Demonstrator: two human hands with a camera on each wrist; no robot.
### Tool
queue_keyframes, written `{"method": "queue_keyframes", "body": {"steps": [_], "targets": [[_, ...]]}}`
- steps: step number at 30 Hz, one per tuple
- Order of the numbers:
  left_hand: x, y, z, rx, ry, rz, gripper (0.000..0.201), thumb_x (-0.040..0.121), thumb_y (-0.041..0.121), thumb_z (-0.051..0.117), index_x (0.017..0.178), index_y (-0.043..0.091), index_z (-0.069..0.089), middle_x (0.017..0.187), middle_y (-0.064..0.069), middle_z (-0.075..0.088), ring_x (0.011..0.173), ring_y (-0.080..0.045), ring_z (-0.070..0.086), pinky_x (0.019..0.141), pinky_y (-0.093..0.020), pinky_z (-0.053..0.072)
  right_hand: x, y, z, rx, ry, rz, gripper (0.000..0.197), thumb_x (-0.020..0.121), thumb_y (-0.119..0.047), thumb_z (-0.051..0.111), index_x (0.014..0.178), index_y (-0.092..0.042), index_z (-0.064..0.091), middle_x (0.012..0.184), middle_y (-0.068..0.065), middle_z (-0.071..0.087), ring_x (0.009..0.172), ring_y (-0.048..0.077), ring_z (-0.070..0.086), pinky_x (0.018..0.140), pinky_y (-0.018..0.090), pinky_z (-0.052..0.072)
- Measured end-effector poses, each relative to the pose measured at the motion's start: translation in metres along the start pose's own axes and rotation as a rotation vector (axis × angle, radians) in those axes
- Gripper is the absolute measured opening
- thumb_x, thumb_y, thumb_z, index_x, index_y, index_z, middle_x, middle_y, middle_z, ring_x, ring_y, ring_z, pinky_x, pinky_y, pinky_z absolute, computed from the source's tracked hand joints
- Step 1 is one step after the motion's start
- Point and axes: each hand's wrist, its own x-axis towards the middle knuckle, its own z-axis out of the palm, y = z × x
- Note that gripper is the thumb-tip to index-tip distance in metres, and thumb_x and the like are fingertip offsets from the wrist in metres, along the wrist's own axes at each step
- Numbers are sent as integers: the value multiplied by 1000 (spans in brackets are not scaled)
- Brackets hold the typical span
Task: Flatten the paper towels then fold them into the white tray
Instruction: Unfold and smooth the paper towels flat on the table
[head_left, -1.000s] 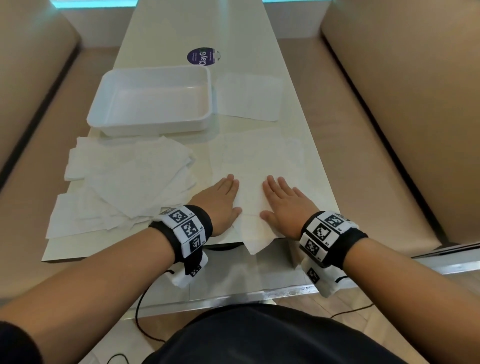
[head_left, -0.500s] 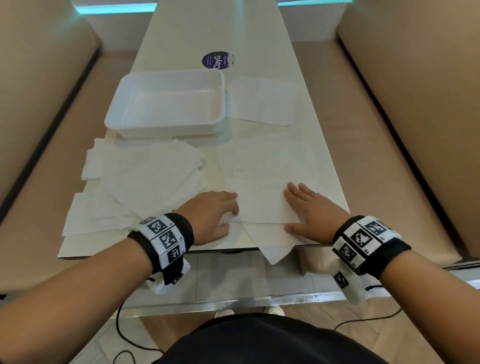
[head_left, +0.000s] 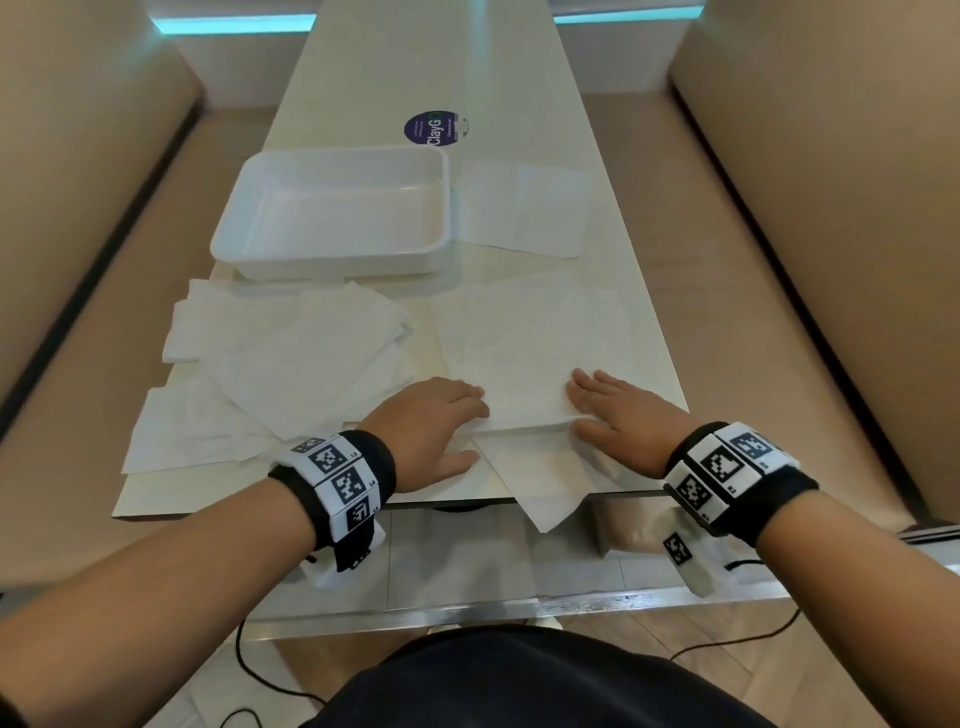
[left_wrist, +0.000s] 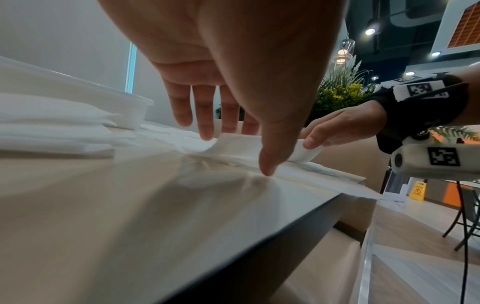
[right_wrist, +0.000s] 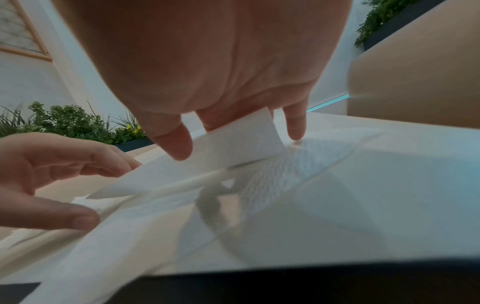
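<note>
Both hands were on the same paper towel, which lay on the table on the near side of the white tray and a bit off to its right. The towel's near flap was lifted up off the layer below it. The left hand had its fingers curled over the flap's left end, thumb underneath near the table, so it looked like a loose pinch on that edge. The right hand did the same on the other end: in the right wrist view the thumb sat in front of the raised strip of paper and the fingers sat behind it, so it was pinching it too. One corner of the lower layer hung out over the table edge closest to the person.

The tray itself sat open side up with nothing I could make out inside it. Just in front of the tray, on its left half, was a messy pile of towels overlapping each other. Right beside the tray's right wall there was another flat towel, looking folded once. Past the tray's far right corner there was a round dark sticker on the tabletop.
</note>
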Motion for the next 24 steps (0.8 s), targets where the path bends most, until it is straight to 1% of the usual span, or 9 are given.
{"method": "queue_keyframes", "body": {"steps": [4,7,9,12,15,17,19,21,24], "targets": [[9,5,-4,-55,90,-43,23,96,27,52,111,16,66,106,-1,67,99,-24,61,86,-34,46,-1,-4,-8,5,19,13,63,98,-44,37,152,-20,15,160,-1,5,148,17,7,120,38,11],[15,10,-13,-190,160,-136,21,95,32,53,107,21,67,103,3,69,94,-18,62,85,-36,48,-6,-18,-17,20,182,-70,74,87,-56,53,150,-28,24,160,-5,12,147,17,10,120,38,9],[21,13,-22,-255,210,-165,17,93,34,56,101,25,68,100,7,71,90,-14,63,83,-34,49,-6,-36,-27,-37,293,-173,67,86,-58,55,144,-32,36,155,-8,28,144,15,23,118,35,10],[31,18,-41,-337,243,-167,15,91,35,60,96,26,70,93,9,72,83,-7,61,79,-28,48,-1,-58,-44,-48,426,-197,37,95,-45,48,128,-33,56,125,-9,63,117,13,55,113,31,18],[35,18,-62,-459,256,-153,17,91,40,62,95,28,73,89,13,72,84,-3,63,80,-23,49,-3,-59,-60,82,529,-127,26,97,-39,48,111,-29,68,99,-6,73,95,18,62,105,27,28],[34,17,-73,-567,271,-153,17,90,39,63,94,27,75,91,15,72,87,-1,64,80,-18,48,-8,-53,-69,170,547,-108,21,93,-38,55,102,-29,71,92,-7,73,88,17,63,102,30,37],[32,15,-79,-669,291,-171,14,90,35,63,93,27,74,91,15,73,87,0,64,78,-14,47,-15,-46,-76,266,525,-81,17,89,-38,60,97,-29,73,89,-6,72,84,15,63,87,37,49],[30,13,-83,-769,328,-193,11,90,31,63,92,26,73,89,14,73,85,1,64,77,-10,46,-23,-34,-79,366,480,-67,15,87,-39,64,92,-29,74,86,-7,72,80,13,64,77,38,53],[24,8,-84,-876,365,-243,13,91,26,63,93,19,74,86,12,73,81,0,65,75,-11,49,-33,-17,-83,457,392,-63,18,85,-39,66,88,-24,76,81,-4,73,78,15,66,76,38,54]]}}
